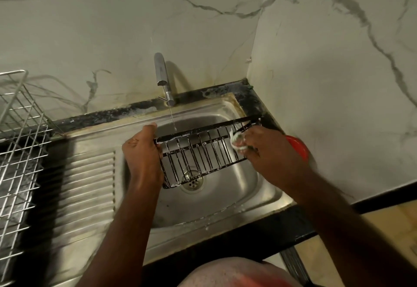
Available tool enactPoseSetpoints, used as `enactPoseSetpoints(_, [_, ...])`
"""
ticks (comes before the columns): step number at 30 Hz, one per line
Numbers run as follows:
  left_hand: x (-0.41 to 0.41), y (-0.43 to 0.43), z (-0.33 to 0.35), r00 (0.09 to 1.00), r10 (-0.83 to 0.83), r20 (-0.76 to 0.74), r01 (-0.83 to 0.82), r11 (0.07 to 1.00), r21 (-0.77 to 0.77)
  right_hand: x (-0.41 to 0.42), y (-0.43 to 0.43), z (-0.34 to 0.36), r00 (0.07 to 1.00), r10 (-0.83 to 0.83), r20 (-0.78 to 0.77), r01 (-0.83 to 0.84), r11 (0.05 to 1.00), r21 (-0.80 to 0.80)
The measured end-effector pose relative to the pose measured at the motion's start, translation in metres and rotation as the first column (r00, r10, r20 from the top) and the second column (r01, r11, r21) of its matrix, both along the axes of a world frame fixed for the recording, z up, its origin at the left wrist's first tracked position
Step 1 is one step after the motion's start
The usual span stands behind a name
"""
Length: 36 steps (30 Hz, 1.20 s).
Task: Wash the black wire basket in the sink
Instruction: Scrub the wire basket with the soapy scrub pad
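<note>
The black wire basket (203, 151) hangs tilted over the steel sink (266, 187), with white suds on its rails. My left hand (142, 153) grips its left end. My right hand (268, 149) is closed on a soapy green-and-white sponge (238, 140), which presses against the basket's right end. A thin stream of water falls from the tap (161, 72) onto the basket's upper rail.
A ribbed steel drainboard (88, 187) lies left of the bowl, and a metal dish rack (18, 133) stands at the far left. A red object (299, 148) sits on the black counter behind my right hand. Marble walls close the back and right.
</note>
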State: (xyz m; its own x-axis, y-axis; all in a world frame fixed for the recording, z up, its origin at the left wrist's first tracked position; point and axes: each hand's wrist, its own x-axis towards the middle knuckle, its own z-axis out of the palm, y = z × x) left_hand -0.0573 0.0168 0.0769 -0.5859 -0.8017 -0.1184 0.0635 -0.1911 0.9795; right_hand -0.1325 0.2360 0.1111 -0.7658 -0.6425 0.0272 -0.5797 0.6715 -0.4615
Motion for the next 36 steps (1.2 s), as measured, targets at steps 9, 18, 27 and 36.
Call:
enactPoseSetpoints(9, [-0.002,-0.001,-0.014,0.999,-0.004,0.048,0.008,0.997,-0.077,-0.02,-0.002,0.005,0.997,-0.063,-0.047,0.057,0.99,-0.131])
enactPoseSetpoints(18, [-0.005,-0.007,-0.018,0.998,0.045,0.047,-0.043,0.998,-0.039,-0.014,0.021,-0.02,0.995,0.024,0.092,-0.029,0.998,0.051])
enactPoseSetpoints(27, [-0.009,-0.01,-0.025,0.998,0.046,0.043,-0.046,0.999,0.016,-0.04,0.011,-0.027,0.975,-0.211,0.063,0.22,0.932,-0.287])
enactPoseSetpoints(36, [-0.006,-0.012,-0.021,0.995,0.013,0.1,-0.01,1.0,-0.029,-0.037,0.019,-0.02,0.98,-0.135,0.144,0.157,0.976,-0.151])
